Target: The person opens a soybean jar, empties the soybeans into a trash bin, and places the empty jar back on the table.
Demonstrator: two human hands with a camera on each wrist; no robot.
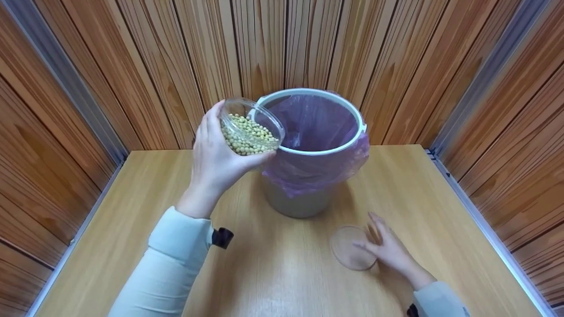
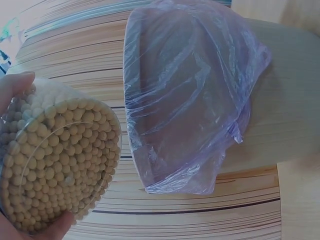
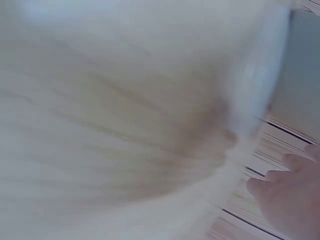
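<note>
My left hand (image 1: 216, 149) grips a clear round jar (image 1: 269, 116) of pale yellow-green dried beans (image 1: 246, 134), thumb and fingers around its sides. The jar is uncovered and tilts to the right beside the rim of a trash bin (image 1: 299, 204). In the left wrist view the beans (image 2: 60, 160) show packed against the jar's clear base. Lower right, a clear round lid (image 1: 350, 248) lies on the table. My right hand (image 1: 390, 248) is over the lid's right edge, fingers extended and thumb overlapping it; the right wrist view is blurred, with the hand (image 3: 295, 195) at its corner.
The bin stands toward the back, lined with a translucent purple bag (image 1: 313, 171) folded over its white rim ring (image 1: 324, 152). Wood-patterned panels (image 1: 154, 66) enclose the back and sides of the wooden table (image 1: 282, 281). Metal strips (image 1: 506, 259) run along the side edges.
</note>
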